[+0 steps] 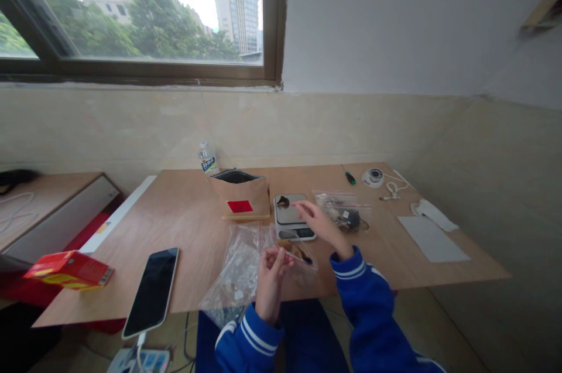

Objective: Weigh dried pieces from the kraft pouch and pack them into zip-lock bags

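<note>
Clear bag (302,271) in L fingers (278,257) — R fingers (304,209) over scale (290,216).

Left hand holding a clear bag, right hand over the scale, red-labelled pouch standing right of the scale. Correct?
No: the red-labelled pouch stands left of the scale in the head view. The rest holds: left hand holding a clear bag, right hand over the scale.

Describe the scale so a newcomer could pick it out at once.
Find the wooden table by the window, then the upright brown bag with a red label. Just right of that bag, partly hidden by the right hand, sits the scale. It alone has a flat grey plate and a dark display along its near edge.
</note>
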The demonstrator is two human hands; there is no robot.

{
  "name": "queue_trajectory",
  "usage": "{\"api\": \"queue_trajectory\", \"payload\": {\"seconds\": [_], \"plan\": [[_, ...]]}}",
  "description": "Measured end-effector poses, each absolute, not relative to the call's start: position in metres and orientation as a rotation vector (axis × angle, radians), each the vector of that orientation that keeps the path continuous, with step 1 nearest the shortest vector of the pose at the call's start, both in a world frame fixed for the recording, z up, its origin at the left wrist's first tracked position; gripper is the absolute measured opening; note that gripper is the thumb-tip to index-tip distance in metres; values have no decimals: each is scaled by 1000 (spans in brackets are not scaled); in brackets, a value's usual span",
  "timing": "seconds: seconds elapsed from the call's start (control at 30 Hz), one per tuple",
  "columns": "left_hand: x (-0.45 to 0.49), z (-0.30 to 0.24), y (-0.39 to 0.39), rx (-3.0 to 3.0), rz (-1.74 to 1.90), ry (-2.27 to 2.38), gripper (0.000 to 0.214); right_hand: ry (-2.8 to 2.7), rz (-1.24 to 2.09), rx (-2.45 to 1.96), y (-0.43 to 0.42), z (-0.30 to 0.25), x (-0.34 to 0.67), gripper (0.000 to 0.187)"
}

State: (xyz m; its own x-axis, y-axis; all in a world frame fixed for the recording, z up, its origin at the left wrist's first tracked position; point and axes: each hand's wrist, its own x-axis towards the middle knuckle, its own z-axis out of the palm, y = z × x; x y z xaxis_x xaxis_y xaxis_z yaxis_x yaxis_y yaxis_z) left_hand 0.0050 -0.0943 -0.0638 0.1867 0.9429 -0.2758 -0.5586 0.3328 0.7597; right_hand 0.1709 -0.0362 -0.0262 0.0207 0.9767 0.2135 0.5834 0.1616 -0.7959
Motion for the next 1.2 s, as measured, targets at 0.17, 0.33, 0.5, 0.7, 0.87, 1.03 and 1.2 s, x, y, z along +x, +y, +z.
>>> {"api": "queue_trajectory", "payload": {"seconds": [0.17,0.33,0.5,0.7,0.87,1.03,1.2], "plan": [[0,-64,-95,580,1125,799,33,-1867,214,-1637,23,-84,173,39],[0,-63,-94,584,1129,772,30,-1976,126,-1795,47,-105,168,32],[1,-62,-90,571,1133,772,29,-1840,230,-1699,40,-100,174,27],[2,-68,-84,567,1139,772,29,-1551,484,-1403,-19,-43,179,32],[1,-65,-80,582,1168,731,27,-2046,655,-1193,-65,12,175,33],[-2,-59,-76,573,1181,700,29,-2030,788,-1194,-79,21,180,34],[-1,-57,-78,591,1184,667,27,-1848,687,-1347,-86,3,172,33]]}}
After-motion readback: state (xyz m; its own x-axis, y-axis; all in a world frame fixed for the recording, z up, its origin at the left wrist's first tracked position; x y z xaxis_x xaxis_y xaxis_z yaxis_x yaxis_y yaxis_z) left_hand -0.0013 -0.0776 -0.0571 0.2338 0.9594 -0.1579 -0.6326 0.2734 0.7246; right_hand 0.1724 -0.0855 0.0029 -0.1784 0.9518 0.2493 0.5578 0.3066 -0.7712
